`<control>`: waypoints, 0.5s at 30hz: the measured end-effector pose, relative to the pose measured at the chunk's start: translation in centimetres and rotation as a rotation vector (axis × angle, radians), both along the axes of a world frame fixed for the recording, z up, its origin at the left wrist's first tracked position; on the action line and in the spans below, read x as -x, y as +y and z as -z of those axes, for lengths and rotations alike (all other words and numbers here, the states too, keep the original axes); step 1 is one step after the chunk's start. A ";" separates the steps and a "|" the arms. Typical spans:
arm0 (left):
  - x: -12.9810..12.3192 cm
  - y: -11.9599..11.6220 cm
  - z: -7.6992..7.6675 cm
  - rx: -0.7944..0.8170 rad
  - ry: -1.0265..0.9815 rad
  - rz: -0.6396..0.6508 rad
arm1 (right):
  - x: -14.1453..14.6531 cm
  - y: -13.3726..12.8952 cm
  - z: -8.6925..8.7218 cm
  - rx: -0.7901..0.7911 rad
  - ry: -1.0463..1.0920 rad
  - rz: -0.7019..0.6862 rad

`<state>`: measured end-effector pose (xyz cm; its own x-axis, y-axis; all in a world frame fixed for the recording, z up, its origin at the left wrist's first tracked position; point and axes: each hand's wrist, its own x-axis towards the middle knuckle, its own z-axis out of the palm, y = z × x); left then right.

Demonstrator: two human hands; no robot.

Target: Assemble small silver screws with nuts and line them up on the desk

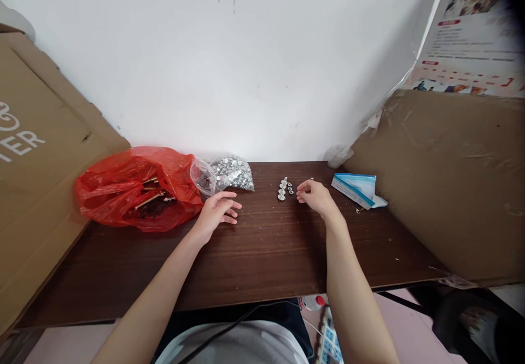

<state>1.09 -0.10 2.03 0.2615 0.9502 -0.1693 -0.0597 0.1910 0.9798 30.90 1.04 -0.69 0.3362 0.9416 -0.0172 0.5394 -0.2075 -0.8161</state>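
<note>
My left hand (218, 212) is over the dark wooden table with its fingers apart and nothing in them. It is close to the red plastic bag (123, 172), whose opening shows dark and gold-coloured pieces. Behind that hand lies a clear bag of small silvery metal parts (238, 174). My right hand (314, 195) hovers with loosely curled fingers, and I see nothing held in it. Just left of its fingertips lie a short row of round metal pieces (282, 189) and several small rings (290, 188).
A blue and white box (355, 189) lies at the right, with a clear plastic cup (338, 155) behind it. Cardboard panels (451, 178) flank both sides of the table (254, 265). A white wall (246, 80) closes the back. Below the front edge is a power strip (329, 336).
</note>
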 end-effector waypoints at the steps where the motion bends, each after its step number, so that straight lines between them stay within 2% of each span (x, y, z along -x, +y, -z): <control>1: 0.0 0.0 0.0 -0.001 0.001 0.003 | 0.0 -0.1 -0.2 -0.018 -0.031 -0.005; 5: 0.0 0.0 0.0 0.000 -0.004 0.014 | 0.1 -0.4 -0.6 -0.059 -0.164 -0.015; 15: 0.2 0.2 0.3 0.000 0.003 0.037 | 0.7 -0.5 -0.7 0.018 -0.199 -0.058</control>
<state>0.92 0.05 1.74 0.2957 0.9400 -0.1705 -0.0492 0.1932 0.9799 30.18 0.57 0.02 0.2801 0.9596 0.0268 0.7008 -0.1853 -0.6889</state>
